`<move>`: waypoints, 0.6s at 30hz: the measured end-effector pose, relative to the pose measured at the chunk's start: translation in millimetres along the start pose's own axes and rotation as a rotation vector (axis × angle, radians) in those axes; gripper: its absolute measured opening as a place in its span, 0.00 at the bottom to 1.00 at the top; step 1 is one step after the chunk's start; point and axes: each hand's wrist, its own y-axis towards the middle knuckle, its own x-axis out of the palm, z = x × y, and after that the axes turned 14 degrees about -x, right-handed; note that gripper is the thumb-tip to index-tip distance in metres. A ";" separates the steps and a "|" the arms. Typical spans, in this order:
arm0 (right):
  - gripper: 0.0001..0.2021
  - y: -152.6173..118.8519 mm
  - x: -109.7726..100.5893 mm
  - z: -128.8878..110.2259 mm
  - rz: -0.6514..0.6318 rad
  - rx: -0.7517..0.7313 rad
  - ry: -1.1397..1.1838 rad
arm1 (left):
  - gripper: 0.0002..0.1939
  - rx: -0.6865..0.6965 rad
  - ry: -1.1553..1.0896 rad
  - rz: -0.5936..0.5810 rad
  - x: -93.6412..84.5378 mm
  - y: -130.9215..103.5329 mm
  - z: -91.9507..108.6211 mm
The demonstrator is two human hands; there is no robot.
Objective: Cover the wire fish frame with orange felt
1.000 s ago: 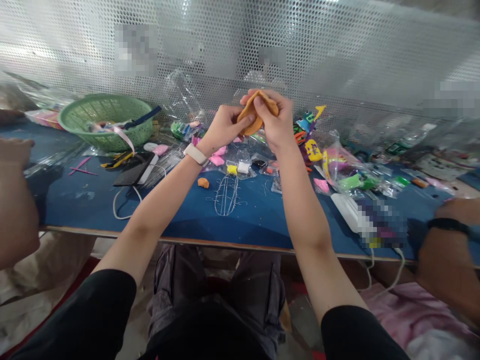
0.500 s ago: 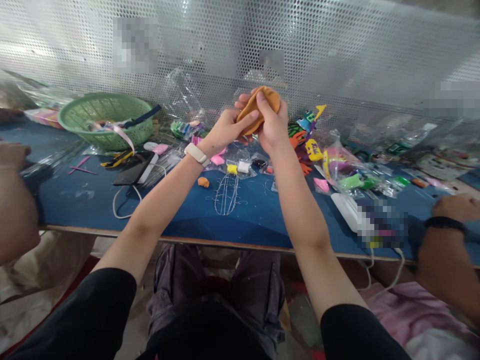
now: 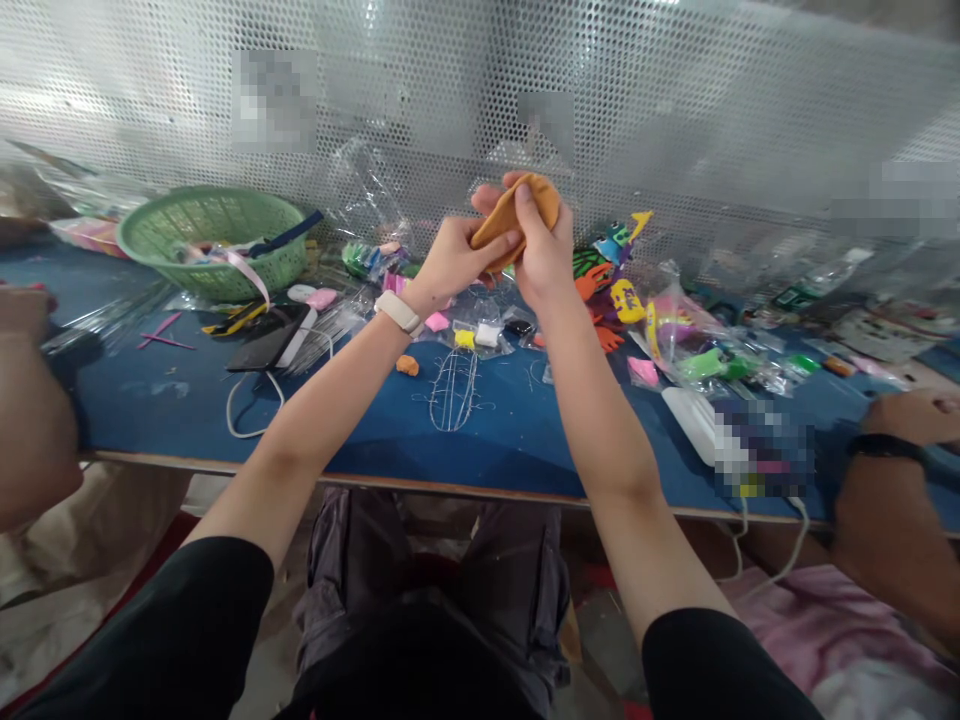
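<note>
Both my hands hold a flattened sheet of orange-brown modelling clay [image 3: 501,215] up above the table. My left hand [image 3: 456,258] pinches its lower left edge, thumb on top and fingers behind. My right hand [image 3: 546,250] grips the right side, its thumb pressed on the face of the clay. Below them on the table lies an oval frame of bent wire [image 3: 452,390] with thin loose ends. A small lump of orange clay [image 3: 407,366] sits left of the frame. Behind it are a yellow clay packet [image 3: 464,339] and a white clay packet [image 3: 489,334].
A green basket [image 3: 214,200] stands at the back left, with a phone [image 3: 268,340] and cable before it. Colourful clay figures [image 3: 624,298] and bagged clay lie to the right, near a white device [image 3: 688,422]. Other people's arms [image 3: 885,480] rest at both sides.
The clay sheet is turned slightly more edge-on between my hands. My left hand has shifted a little, its fingers bending the sheet; the things on the table stay put.
</note>
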 end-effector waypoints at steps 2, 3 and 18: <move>0.52 -2.1 0.0 1.3 -0.030 -0.027 0.001 | 0.26 0.027 0.016 0.012 -1.0 1.8 -3.8; 0.52 -2.9 -0.4 1.9 -0.041 -0.037 0.005 | 0.27 0.042 0.023 0.014 -1.4 3.3 -6.1; 0.36 -86.1 11.0 32.6 -0.152 0.111 0.049 | 0.20 -0.206 0.192 -0.029 -22.3 -59.9 -58.7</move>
